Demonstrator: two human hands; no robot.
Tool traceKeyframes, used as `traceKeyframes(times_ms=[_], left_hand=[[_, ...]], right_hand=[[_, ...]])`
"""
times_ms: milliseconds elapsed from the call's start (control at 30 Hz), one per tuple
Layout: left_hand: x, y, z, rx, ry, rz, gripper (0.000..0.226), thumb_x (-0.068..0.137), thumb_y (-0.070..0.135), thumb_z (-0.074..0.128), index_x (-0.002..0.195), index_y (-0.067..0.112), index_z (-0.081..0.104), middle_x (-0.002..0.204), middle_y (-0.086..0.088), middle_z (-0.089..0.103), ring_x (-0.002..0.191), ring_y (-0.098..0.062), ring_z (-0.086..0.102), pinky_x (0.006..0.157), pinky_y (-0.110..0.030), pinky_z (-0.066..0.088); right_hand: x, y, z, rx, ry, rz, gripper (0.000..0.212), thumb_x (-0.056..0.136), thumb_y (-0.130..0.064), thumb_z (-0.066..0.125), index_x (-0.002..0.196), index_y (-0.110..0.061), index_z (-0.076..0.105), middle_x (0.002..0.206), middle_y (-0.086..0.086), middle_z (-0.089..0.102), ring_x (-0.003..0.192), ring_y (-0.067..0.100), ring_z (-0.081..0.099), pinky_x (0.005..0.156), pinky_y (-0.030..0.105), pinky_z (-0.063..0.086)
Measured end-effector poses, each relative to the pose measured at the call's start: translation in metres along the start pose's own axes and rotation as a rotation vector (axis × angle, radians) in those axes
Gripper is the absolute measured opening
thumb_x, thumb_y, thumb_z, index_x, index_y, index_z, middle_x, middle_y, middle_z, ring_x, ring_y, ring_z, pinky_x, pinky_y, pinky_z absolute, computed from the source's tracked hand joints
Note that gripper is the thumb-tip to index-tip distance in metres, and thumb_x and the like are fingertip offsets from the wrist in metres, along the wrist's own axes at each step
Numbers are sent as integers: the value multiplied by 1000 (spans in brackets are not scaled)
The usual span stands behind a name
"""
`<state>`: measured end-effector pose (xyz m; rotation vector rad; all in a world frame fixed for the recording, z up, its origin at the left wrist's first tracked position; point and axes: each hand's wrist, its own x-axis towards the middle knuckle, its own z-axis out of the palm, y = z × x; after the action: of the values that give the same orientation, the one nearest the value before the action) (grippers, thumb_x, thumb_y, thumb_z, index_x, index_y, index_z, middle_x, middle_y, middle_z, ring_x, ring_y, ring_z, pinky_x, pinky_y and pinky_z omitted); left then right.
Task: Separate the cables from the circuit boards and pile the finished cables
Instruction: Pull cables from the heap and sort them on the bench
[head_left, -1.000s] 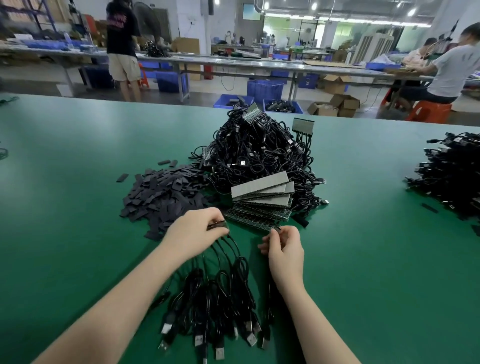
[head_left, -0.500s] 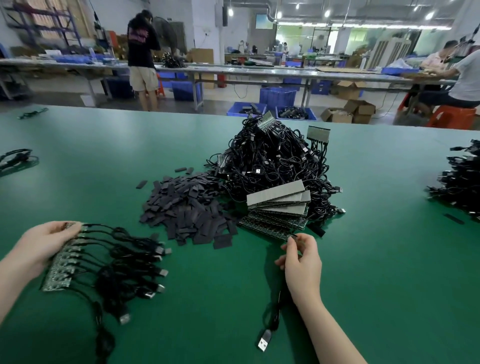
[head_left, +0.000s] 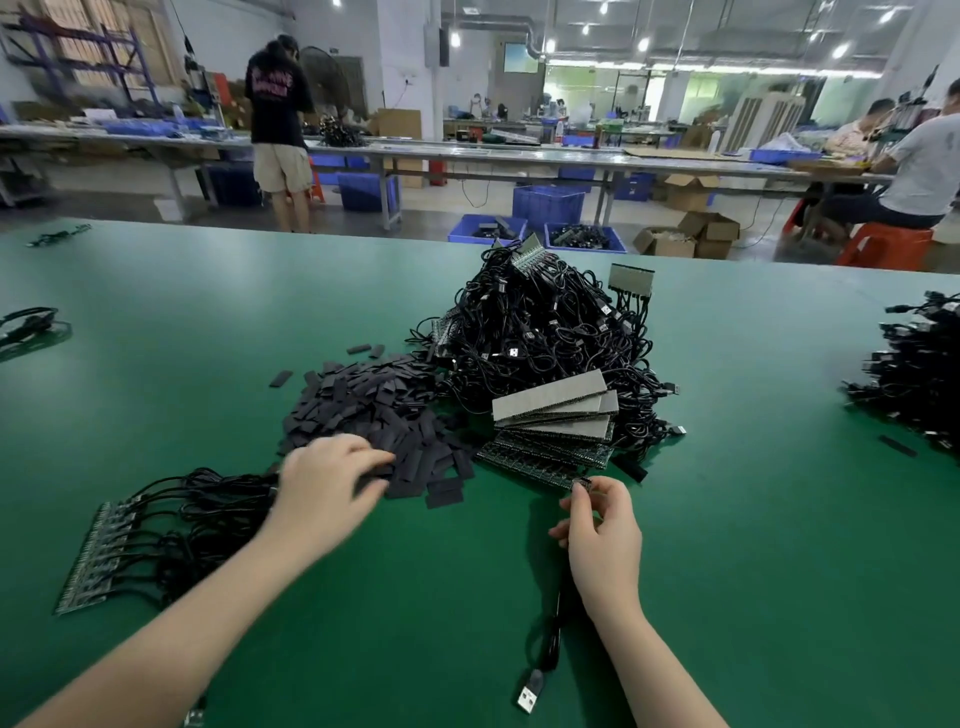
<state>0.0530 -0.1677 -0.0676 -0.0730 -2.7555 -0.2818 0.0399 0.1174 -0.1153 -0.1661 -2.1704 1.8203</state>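
Observation:
My right hand (head_left: 602, 535) pinches the small end of a single black cable (head_left: 545, 654); its USB plug lies on the green table (head_left: 753, 571) near me. My left hand (head_left: 327, 483) reaches over the edge of a heap of small black strips (head_left: 374, 410), fingers spread, holding nothing I can see. A circuit board with several cables attached (head_left: 104, 556) lies at the left. A stack of bare boards (head_left: 556, 421) leans against a big tangled mound of cabled boards (head_left: 545, 332) in the middle.
A pile of separated black cables (head_left: 919, 374) sits at the right edge. A loose cable (head_left: 26, 322) lies far left. Beyond the table are blue crates (head_left: 545, 208), cardboard boxes, other benches and people at work.
My left hand laid the board with its cables down at the left, let go and moved right to the black strips. My right hand keeps the single cable.

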Motion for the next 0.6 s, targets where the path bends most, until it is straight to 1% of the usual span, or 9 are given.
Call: traceKeyframes(times_ms=[67,133,200,267,333,433,467,567,600], left_hand=[[8,20,16,77,-97,119,34,90,46,61,123,38,64,118,13,63,110,-12,57,91,-34,42],[13,30,33,152,-172,146,35,94,48,54,128,39,60,121,17,60,111,-9,56,89,-30,42],[15,35,40,156,-210,125,32,98,41,50,127,37,61,120,15,60,109,-11,58,86,-30,46],[15,38,42,156,-243,106,29,100,34,48,124,33,64,117,11,60,105,-15,60,85,-33,51],[15,36,42,212,-264,112,27,101,30,46,122,30,64,114,8,61,102,-18,61,83,-35,52],[14,33,41,295,-287,109,30,97,13,48,120,25,62,111,3,61,99,-21,62,79,-35,52],[13,32,41,304,-293,112,31,96,11,48,121,24,61,112,2,61,100,-21,62,79,-35,52],[13,32,39,302,-328,88,29,101,19,43,123,24,61,113,3,61,104,-20,61,82,-35,53],[13,32,38,301,-339,75,29,100,17,44,123,24,62,113,2,61,103,-20,61,81,-35,53]], right_hand=[[0,0,0,-8,-2,1,13,103,-20,51,95,-31,52,86,0,67,53,9,64,49,17,48],[1,0,1,-17,-5,1,14,103,-19,51,94,-30,52,86,0,67,53,9,64,50,17,48],[1,1,1,-25,-11,1,14,103,-20,51,94,-30,52,86,0,66,53,10,65,51,17,49],[1,1,2,-32,-18,3,13,103,-20,51,94,-30,52,85,-2,66,54,10,65,52,17,48],[1,1,2,-33,-21,5,13,103,-20,51,94,-30,52,85,-2,66,54,10,64,53,18,49],[0,1,2,-28,-19,1,13,103,-19,51,94,-29,52,84,-2,66,54,10,64,53,19,50],[0,1,1,-24,-18,1,13,103,-19,51,94,-29,52,84,-2,66,54,10,64,54,20,50],[0,1,1,-18,-20,5,12,103,-19,51,94,-29,52,84,-2,66,54,10,64,55,21,50],[0,1,1,-18,-20,7,12,103,-19,51,95,-29,52,84,-2,66,55,10,64,56,23,50]])
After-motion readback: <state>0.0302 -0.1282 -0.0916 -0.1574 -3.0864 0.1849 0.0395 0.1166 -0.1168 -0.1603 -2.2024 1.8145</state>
